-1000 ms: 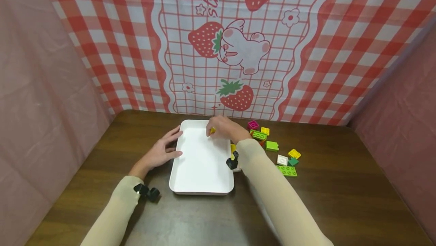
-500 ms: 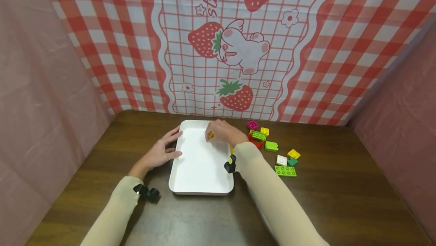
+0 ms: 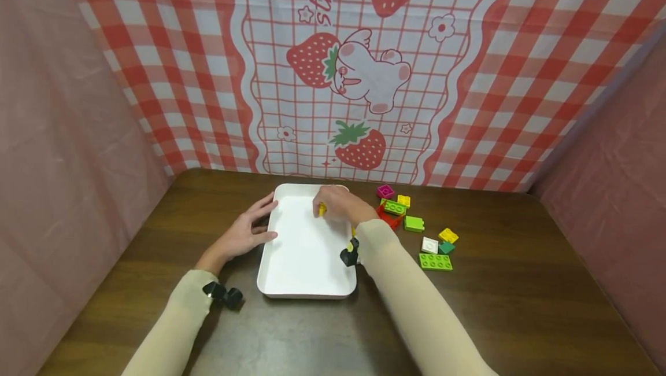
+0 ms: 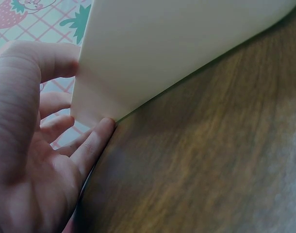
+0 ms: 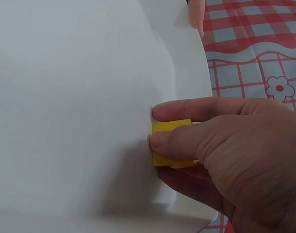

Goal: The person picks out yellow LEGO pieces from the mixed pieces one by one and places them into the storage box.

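Note:
The white tray (image 3: 307, 249) lies lengthwise on the wooden table. My left hand (image 3: 242, 233) is at its left side with the fingers spread and fairly straight; in the left wrist view the fingertips touch the tray's outer wall (image 4: 138, 53). Over the far right part of the tray, my right hand (image 3: 338, 202) pinches a yellow building brick (image 5: 170, 127) between thumb and fingers. The right wrist view shows the brick close over the tray floor, its shadow beside it. Part of the brick is hidden behind the thumb.
Right of the tray lie loose bricks: a magenta one (image 3: 385, 191), a red piece (image 3: 391, 220), a long green one (image 3: 436, 261), a white one (image 3: 429, 245), a dark green one (image 3: 446, 247) and several others. A strawberry-print cloth (image 3: 359, 75) hangs behind the table.
The right hand has shifted slightly towards me with the yellow brick, and more of the brick shows. The red piece beside the right forearm has come into fuller view. The left hand stays put.

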Demonstrator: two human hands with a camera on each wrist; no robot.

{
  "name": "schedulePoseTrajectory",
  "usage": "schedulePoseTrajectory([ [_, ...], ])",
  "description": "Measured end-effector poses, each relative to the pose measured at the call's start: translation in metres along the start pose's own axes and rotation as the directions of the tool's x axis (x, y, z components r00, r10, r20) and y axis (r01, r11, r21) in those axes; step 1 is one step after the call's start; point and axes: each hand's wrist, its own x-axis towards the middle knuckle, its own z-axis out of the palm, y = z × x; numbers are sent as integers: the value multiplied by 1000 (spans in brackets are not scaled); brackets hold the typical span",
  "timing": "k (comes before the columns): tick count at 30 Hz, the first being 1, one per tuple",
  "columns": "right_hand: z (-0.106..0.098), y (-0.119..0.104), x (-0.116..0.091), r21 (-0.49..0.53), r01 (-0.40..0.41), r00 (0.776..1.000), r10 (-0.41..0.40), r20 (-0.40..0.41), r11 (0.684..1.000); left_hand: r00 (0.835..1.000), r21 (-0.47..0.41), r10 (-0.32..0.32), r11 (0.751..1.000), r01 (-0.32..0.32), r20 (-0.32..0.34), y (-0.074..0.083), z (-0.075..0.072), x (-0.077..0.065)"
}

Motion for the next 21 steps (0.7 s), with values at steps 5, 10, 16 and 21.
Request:
schedulePoseTrajectory([
  [5,0,0,1,-5,-8,1000,8,6,1000,1000,-5,-6,1000,6,2,-1,-1,0],
  [10,-1,-1,3,-2,-22,999,22,25,1000,1000,-10,-15,1000,15,3,0,-1,1],
  [16,-5,-4,4,-17,-57,996,58,62,998,1000,-12,-22,1000,22,9,1,-3,3],
  [21,-8,-7,5,-25,-77,992,79,100,997,999,-2,-31,1000,31,12,-1,-5,6],
])
